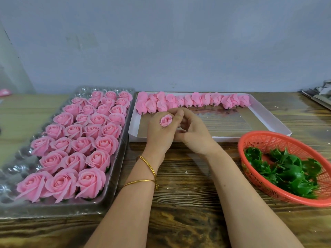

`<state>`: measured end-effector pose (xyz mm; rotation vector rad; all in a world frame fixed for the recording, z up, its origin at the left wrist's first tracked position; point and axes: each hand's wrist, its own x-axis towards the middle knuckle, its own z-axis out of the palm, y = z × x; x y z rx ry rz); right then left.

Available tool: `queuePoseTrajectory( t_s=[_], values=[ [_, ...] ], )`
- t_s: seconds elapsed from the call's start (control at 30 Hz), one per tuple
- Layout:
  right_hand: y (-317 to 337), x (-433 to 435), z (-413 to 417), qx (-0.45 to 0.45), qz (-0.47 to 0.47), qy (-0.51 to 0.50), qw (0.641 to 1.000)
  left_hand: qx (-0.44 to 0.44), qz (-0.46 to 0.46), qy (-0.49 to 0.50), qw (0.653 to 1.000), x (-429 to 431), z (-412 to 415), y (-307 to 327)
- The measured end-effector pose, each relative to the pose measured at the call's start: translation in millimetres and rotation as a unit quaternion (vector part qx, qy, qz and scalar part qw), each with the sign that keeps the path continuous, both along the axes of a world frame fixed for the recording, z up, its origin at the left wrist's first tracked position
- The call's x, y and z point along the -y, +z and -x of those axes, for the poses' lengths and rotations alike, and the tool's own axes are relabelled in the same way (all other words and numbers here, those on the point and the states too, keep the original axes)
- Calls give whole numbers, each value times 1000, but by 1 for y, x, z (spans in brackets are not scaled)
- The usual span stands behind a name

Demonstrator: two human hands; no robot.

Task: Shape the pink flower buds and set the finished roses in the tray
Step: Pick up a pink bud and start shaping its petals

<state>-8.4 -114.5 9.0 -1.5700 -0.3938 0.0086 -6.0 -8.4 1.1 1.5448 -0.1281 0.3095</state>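
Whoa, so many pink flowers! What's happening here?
A person is making roses. The left hand holds a half-opened pink bud while the right hand pinches its edge. The clear tray on the left is mostly filled with finished roses, with some cups bare. A white box behind holds a row of unshaped buds, and a red basket holds green leaf pieces.

Bare desk [188, 176] is found between the rose-filled tray [117, 169] and the orange basket [265, 133]. The near floor of the white box [268, 115] is seen uncovered; its far edge is lined with pink buds [197, 100].
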Motion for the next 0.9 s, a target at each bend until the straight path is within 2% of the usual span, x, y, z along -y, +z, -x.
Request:
queuePoseTrajectory(
  t_s=[0.27,0.43,0.6,0.9],
  values=[
    [0,-1,1,0,22,21,1000,-5,-2,-2,1000,-1,0,1],
    [1,-1,2,14,27,11,999,-18,38,8,999,1,-2,1],
    [1,-3,1,32,48,-5,998,-24,28,14,999,1,-4,-1],
    [3,1,4,13,17,5,1000,-13,9,-30,999,-2,-1,-2]
  ],
)
